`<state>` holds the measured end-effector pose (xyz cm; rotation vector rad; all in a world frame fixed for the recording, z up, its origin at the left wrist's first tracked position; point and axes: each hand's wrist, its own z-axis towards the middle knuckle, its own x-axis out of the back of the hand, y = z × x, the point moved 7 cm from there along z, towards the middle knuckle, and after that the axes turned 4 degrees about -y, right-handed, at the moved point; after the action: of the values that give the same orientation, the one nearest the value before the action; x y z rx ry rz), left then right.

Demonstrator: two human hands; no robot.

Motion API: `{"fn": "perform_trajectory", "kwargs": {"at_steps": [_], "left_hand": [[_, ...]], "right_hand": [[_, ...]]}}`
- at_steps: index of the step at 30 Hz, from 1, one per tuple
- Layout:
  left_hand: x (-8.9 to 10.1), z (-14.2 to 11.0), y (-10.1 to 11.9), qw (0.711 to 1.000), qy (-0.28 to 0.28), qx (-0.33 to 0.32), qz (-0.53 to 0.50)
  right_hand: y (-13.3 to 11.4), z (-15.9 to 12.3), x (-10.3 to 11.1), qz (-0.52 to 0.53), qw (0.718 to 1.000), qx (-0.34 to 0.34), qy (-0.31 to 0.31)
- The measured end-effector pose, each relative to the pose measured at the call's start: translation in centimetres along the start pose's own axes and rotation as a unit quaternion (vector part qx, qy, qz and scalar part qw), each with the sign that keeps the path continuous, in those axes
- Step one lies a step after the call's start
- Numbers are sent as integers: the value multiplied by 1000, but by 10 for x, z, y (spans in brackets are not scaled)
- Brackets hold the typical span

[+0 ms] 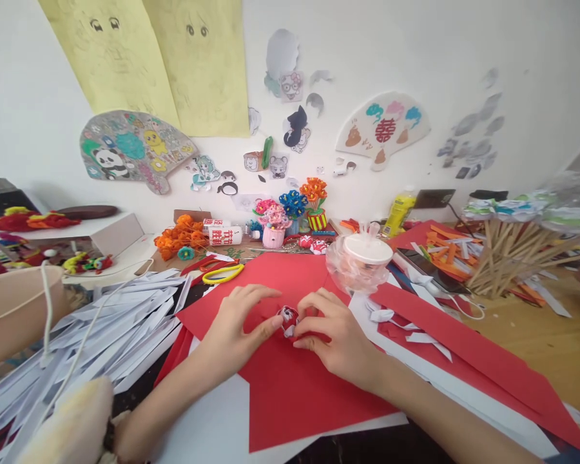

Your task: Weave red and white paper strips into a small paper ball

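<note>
A small red-and-white bit of folded paper is between my two hands, just above a large red paper sheet. The fingertips of my right hand are curled against its right side, pinching it. My left hand comes from the other side, with its thumb tip at the paper's left edge and its forefinger held apart above. The lower fingers of my left hand are hidden.
Loose white paper strips are heaped at left. Yellow-handled scissors lie beyond my left hand. A white-lidded cup in plastic stands beyond my right hand. Bundled sticks and orange strips are at right. Craft flowers line the wall.
</note>
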<state>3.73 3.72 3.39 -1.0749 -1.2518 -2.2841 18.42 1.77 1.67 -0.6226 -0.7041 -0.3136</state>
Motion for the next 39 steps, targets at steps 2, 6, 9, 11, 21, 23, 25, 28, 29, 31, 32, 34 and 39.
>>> {"fn": "perform_trajectory", "kwargs": {"at_steps": [2,6,9,11,21,23,25,28,29,31,32,34,39], "left_hand": [[-10,0,-7,999,-29,11,-16],[-24,0,-15,997,-55,21,-39],[-27,2,-11,997,-74,2,-36],[-28,4,-7,994,-99,-13,-36],[-26,5,1,987,-117,34,-107],[-21,3,1,978,-97,54,-177],[-15,1,0,976,-72,64,-196],[-7,-1,2,990,-29,40,-135],[-3,-2,4,995,1,25,-97],[7,-6,10,996,87,-14,4],[12,-8,15,989,128,-36,61],[15,-14,27,967,176,-81,167],[8,-14,39,952,128,-110,253]], "right_hand": [[-1,0,-1,-6,1000,11,-5],[-3,0,-2,1,1000,25,-8],[-5,0,-2,11,999,36,-3],[-5,-1,-1,8,999,35,5],[-2,2,9,171,984,-40,19],[6,4,10,247,965,-85,24],[15,4,11,323,937,-123,44],[27,2,6,417,890,-175,62],[30,1,4,436,877,-192,64],[34,-2,0,459,857,-225,71],[35,-3,-2,470,846,-239,75],[36,-4,-5,499,822,-260,82],[29,-2,-10,555,788,-265,37]]}}
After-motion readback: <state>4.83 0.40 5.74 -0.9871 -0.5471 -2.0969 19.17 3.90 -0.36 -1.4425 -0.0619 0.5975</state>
